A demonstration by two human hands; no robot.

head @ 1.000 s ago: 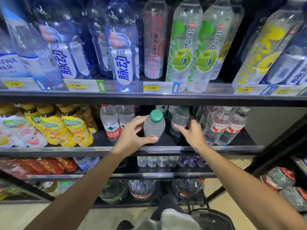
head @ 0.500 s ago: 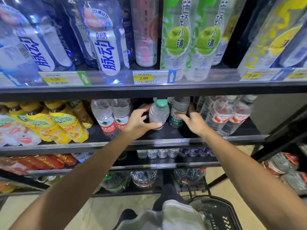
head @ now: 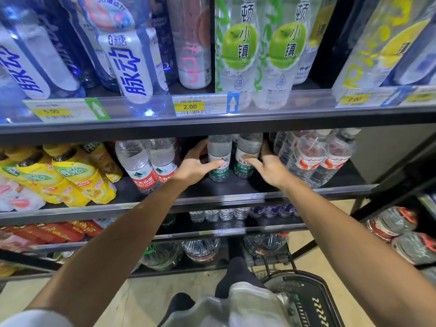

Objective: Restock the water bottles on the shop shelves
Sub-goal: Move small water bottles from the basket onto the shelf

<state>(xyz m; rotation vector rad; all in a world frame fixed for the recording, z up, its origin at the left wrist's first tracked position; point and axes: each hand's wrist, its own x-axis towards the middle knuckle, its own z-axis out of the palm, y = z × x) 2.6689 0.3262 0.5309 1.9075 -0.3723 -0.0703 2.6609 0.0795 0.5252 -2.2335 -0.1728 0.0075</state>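
Two small green-labelled water bottles stand side by side on the middle shelf (head: 236, 192). My left hand (head: 195, 165) grips the left green-labelled bottle (head: 219, 159), thumb across its label. My right hand (head: 266, 167) holds the right green-labelled bottle (head: 247, 154), thumb on the label and fingers behind it. Both bottles stand upright, and the shelf above hides their caps.
Red-labelled water bottles (head: 141, 168) stand to the left, more clear bottles (head: 316, 156) to the right, yellow drinks (head: 70, 178) far left. The upper shelf edge (head: 212, 123) hangs just above my hands. A black basket (head: 304, 300) sits on the floor below right.
My left hand has carried the green-capped bottle from the shelf's front edge deeper in and set it beside the other one. The right hand stayed on its bottle. The view moved closer.
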